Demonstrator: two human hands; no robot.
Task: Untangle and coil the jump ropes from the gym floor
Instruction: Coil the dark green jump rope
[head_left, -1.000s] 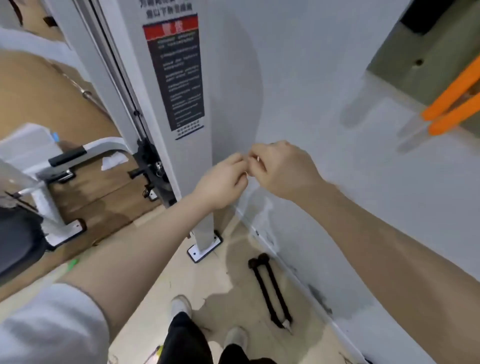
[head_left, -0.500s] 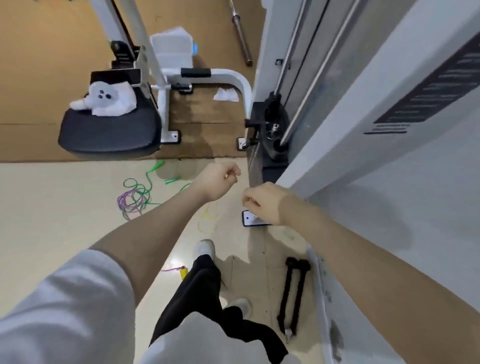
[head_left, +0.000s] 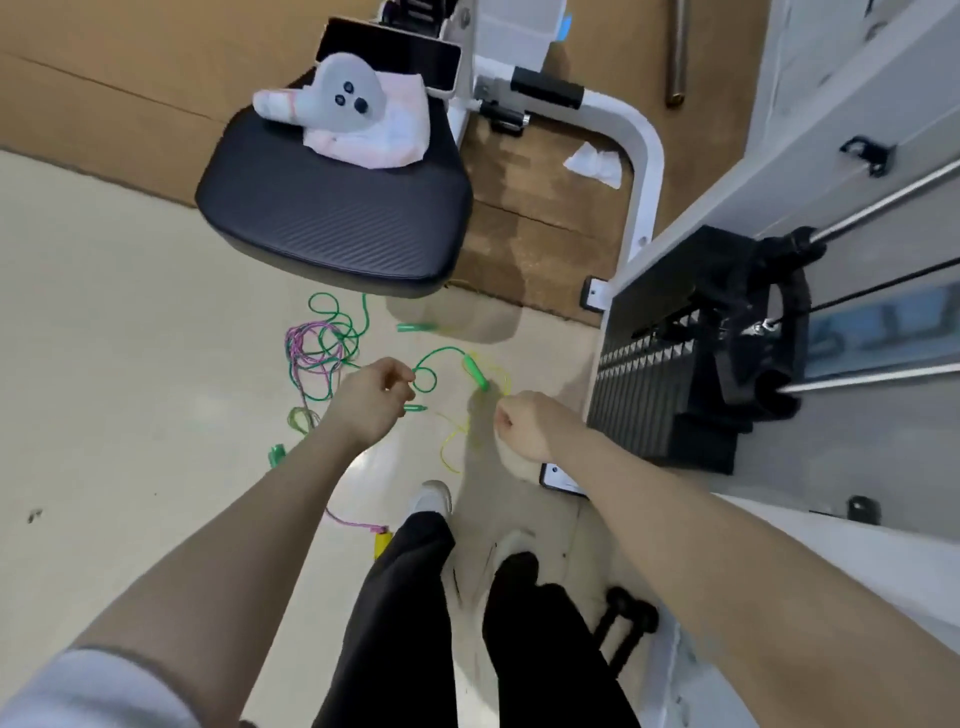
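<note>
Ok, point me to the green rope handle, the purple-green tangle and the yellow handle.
green rope handle (head_left: 476, 371), head view, mid-handle
purple-green tangle (head_left: 318, 349), head view, middle of loops
yellow handle (head_left: 382, 544), head view, visible end

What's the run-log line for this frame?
phase: approach | ropes: green rope, pink rope, yellow rope tangled on floor | left hand: curled, empty | right hand: curled, empty

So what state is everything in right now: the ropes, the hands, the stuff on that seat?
green rope: loose loops on the floor, tangled with the pink one.
pink rope: tangled, uncoiled.
yellow rope: loose on the floor.
left hand: fingers curled, holding nothing I can see.
right hand: the same, above the floor.
plush toy: lying on a cloth on the black seat.
</note>
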